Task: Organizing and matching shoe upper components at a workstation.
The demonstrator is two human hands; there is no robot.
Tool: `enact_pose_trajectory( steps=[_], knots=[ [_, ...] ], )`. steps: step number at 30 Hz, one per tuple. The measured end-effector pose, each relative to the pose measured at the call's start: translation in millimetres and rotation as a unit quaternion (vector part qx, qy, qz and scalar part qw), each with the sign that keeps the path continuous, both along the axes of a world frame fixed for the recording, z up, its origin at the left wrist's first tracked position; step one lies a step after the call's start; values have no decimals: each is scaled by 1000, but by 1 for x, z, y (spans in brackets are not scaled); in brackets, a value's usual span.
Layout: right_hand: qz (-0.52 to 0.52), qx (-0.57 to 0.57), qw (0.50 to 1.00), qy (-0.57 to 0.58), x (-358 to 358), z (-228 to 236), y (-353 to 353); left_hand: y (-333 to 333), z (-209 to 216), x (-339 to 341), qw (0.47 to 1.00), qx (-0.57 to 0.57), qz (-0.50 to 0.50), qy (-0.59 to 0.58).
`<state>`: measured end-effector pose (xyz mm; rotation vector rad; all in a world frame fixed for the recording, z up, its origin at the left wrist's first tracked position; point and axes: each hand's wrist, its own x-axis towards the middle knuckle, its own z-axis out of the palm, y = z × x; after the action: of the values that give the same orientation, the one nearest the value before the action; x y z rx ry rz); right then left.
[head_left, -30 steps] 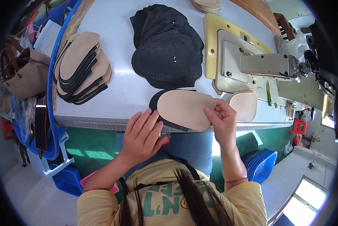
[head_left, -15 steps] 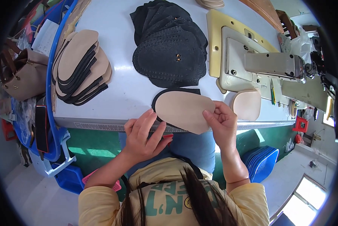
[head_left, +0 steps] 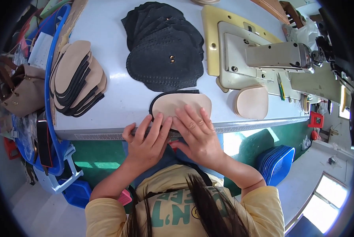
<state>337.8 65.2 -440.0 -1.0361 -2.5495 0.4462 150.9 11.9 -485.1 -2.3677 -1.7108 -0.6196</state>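
A beige leather piece (head_left: 184,102) with one rounded end lies on a black piece (head_left: 152,103), whose edge shows along its left and top sides, at the table's front edge. Flat on the beige piece, fingers stretched out, rests my right hand (head_left: 198,136). My left hand (head_left: 147,140) is open too, with its fingertips at the lower left edge of the pieces, beside my right fingers. Neither hand grips anything that I can see. Just beyond is a fanned stack of black leather pieces (head_left: 165,59) with stitch holes and a small gold-coloured fitting.
Layered beige and black pieces (head_left: 72,69) lie at the left; a short beige stack (head_left: 252,102) sits at the right. Behind it stands a sewing machine (head_left: 275,55), with thread snips (head_left: 280,86) beside it. A ruler strip (head_left: 244,126) runs along the table's front edge.
My right hand has let go of the beige piece's right end and moved left to lie flat on it. The beige piece now lies down over the black one.
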Motion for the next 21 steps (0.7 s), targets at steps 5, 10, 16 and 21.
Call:
enact_pose_trajectory(
  steps=[5,10,16,21],
  knots=[
    [29,-82,996,18,42,3,0,20,30,-15,996,-56,-40,-61],
    [-149,38,985,80,105,30,36,100,49,-35,990,-39,-88,-106],
    [-180,97,977,-53,133,7,79,140,40,-44,992,-80,-50,-88],
    [-198,141,969,-49,132,3,74,136,32,-42,993,-48,-31,-101]
  ],
)
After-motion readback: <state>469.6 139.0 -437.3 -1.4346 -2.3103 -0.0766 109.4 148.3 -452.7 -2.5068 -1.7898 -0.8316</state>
